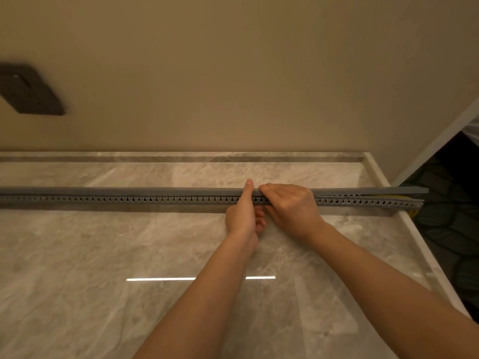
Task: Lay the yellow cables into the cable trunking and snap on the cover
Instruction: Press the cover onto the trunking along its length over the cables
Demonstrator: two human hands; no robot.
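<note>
A long grey slotted cable trunking (129,199) lies across the marble counter from the left edge to the right end. Its flat grey cover (129,190) sits along the top; left of my hands it lies flush, toward the right end it stands slightly raised. Yellow cables (394,196) show only at the right end, under the lifted cover. My left hand (243,216) grips the trunking with the thumb laid over the cover. Right beside it, my right hand (290,208) curls its fingers over the cover and presses on it.
The glossy marble counter (129,255) runs to a raised back ledge against a beige wall. A dark socket plate (28,90) hangs on the wall at left. The counter's right edge (414,234) drops to a dark patterned floor.
</note>
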